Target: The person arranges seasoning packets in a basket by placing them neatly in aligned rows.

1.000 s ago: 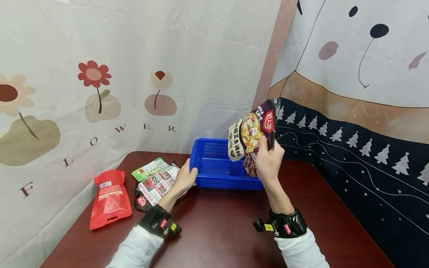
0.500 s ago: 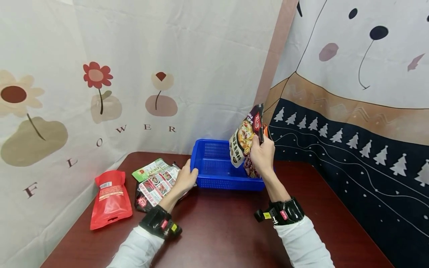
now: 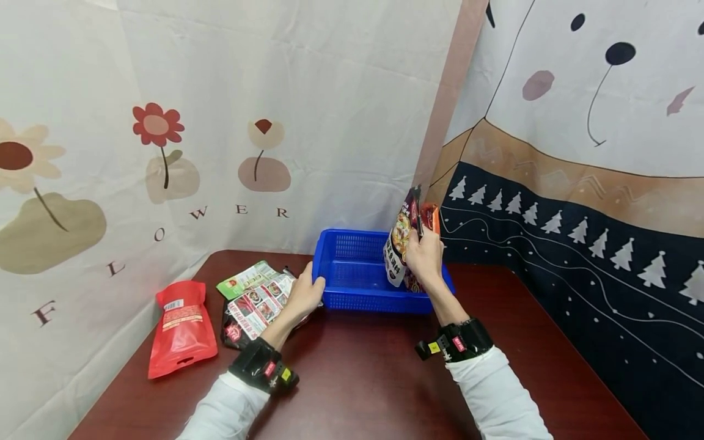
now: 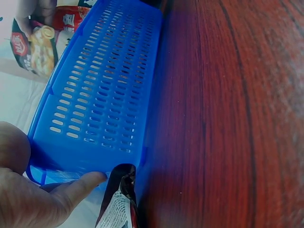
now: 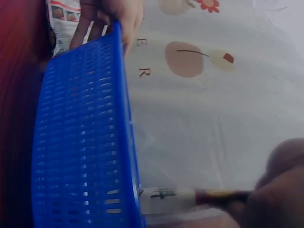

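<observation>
Head view: we see a rectangular, perforated blue plastic basket (image 3: 357, 301) on a wood-grained table (image 3: 363, 373); the left hand (image 3: 304, 294) grips its left end. The right hand (image 3: 426, 253) pinches a glossy printed packet (image 3: 397, 252), whose lower end slants inside the basket; an orange-red packet (image 3: 431, 215) shows behind the fingers. Left wrist view: we note slotted walls and the left hand clasping the rim. Right wrist view: we find the printed packet edge-on, between right hand and rim.

Orange packet (image 3: 431, 215) mostly hidden
</observation>
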`<state>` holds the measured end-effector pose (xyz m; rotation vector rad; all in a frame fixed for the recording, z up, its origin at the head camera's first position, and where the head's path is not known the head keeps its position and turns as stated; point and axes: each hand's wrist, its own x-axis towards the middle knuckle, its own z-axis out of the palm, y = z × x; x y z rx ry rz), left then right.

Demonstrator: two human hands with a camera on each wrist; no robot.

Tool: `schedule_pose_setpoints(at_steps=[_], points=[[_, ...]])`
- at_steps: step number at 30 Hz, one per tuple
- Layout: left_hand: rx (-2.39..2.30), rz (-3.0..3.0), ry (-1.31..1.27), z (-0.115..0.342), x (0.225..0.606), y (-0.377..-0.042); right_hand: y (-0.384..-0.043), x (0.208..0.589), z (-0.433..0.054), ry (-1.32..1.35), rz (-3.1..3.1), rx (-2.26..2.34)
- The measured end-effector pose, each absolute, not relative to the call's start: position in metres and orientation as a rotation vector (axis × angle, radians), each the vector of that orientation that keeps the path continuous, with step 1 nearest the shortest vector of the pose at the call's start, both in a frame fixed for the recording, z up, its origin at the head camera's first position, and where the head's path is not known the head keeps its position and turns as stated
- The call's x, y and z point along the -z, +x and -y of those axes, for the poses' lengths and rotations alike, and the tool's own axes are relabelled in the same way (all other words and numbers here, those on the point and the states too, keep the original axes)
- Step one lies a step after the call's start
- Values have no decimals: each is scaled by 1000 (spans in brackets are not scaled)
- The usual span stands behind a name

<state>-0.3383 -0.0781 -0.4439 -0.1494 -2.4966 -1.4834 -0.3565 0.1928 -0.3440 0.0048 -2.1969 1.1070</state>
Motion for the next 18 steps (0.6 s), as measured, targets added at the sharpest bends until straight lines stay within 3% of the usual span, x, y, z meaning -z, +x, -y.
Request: schedule_pose_setpoints(at_steps=[18], points=[[1434, 2455, -217, 86, 474, -370, -374, 371, -189, 30, 2277, -966]])
